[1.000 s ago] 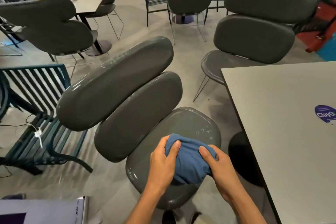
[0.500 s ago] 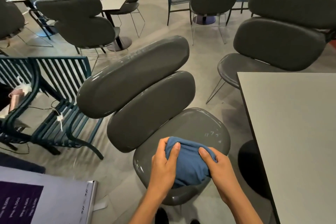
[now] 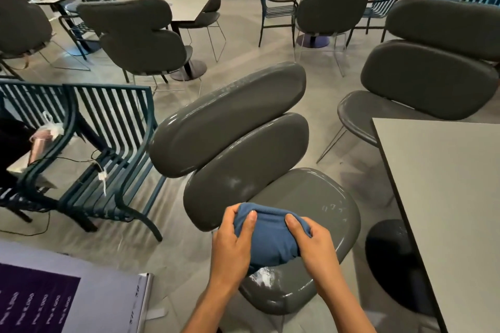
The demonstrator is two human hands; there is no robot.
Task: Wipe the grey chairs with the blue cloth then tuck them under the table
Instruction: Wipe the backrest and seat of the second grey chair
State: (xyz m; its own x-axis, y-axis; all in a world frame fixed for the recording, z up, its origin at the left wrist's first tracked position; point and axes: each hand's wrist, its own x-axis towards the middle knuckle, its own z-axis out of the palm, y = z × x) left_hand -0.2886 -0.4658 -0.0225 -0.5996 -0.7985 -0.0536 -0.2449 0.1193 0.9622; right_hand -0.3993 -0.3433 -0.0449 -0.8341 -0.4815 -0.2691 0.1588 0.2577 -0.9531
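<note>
Both hands are grasping the blue cloth (image 3: 266, 238), bunched into a rounded wad: the left hand (image 3: 232, 244) is curling over its 9 o'clock side with the thumb lying across the top, and the right hand (image 3: 315, 244) is gripping its 3 o'clock side, forefinger pressing the upper edge. The wad is sitting at about 6 o'clock over the seat of the nearest grey chair (image 3: 305, 213); whether it is touching the seat is hard to say. The seat's glossy rim is showing free toward 3 o'clock and toward the near front edge, where a pale smear is catching light. The chair's two backrest pads are slanting from 9 toward 12 o'clock. At 3 o'clock the table (image 3: 446, 197) is presenting its dark straight edge just beside the seat, with a strip of floor between. At 9 o'clock a green slatted chair (image 3: 113, 149) is standing apart across open floor. A second grey chair (image 3: 422, 81) is sitting at 2 o'clock by the table's far corner.
</note>
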